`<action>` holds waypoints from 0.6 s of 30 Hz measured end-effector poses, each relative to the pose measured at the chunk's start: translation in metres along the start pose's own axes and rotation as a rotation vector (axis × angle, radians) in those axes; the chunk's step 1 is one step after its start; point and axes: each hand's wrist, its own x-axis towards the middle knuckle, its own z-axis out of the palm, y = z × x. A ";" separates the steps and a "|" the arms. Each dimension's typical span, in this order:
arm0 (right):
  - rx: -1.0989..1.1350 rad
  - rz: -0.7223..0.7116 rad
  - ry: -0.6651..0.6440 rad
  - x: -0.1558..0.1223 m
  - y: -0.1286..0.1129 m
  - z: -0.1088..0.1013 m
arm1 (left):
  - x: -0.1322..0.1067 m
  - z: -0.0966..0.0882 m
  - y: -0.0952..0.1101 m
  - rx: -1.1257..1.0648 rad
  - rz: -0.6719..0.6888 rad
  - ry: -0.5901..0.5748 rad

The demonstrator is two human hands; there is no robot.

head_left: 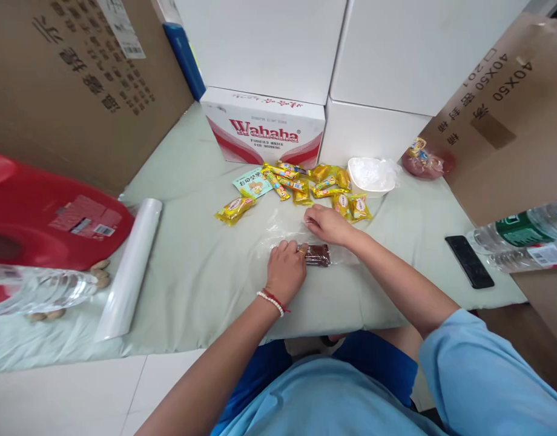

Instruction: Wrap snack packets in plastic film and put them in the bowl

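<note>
A dark brown wrapped snack (318, 255) lies on the cloth-covered table, with clear plastic film (278, 229) spread beneath and around it. My left hand (286, 269) presses curled fingers on the snack's left end, hiding that part. Just beyond the snack, my right hand (329, 224) is closed at the film's far side, its fingertips pinched on what looks like the film. Several yellow-wrapped snacks (287, 181) are heaped past my hands, and a single yellow packet (235, 209) sits apart to the left. A pale green packet (252, 182) rests beside the heap.
A white plastic tub (372, 175) holding clear bags stands behind right. The Wahaha carton (264, 130) and white boxes form the back. At left are a plastic film roll (131, 266), red jug (56, 212) and bottle (42, 289); at right, a phone (469, 261) and bottles (528, 230).
</note>
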 end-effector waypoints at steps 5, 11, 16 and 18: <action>0.016 -0.102 0.073 -0.052 -0.021 0.025 | -0.003 0.012 -0.001 -0.062 -0.031 0.086; 0.249 -0.167 0.244 -0.083 -0.024 0.071 | -0.010 0.023 -0.017 -0.247 -0.044 0.172; 0.395 -0.167 0.271 -0.081 -0.018 0.074 | -0.001 0.019 -0.033 -0.392 -0.127 0.220; 0.458 -0.129 0.288 -0.077 -0.016 0.071 | 0.007 0.018 -0.037 -0.449 -0.147 0.212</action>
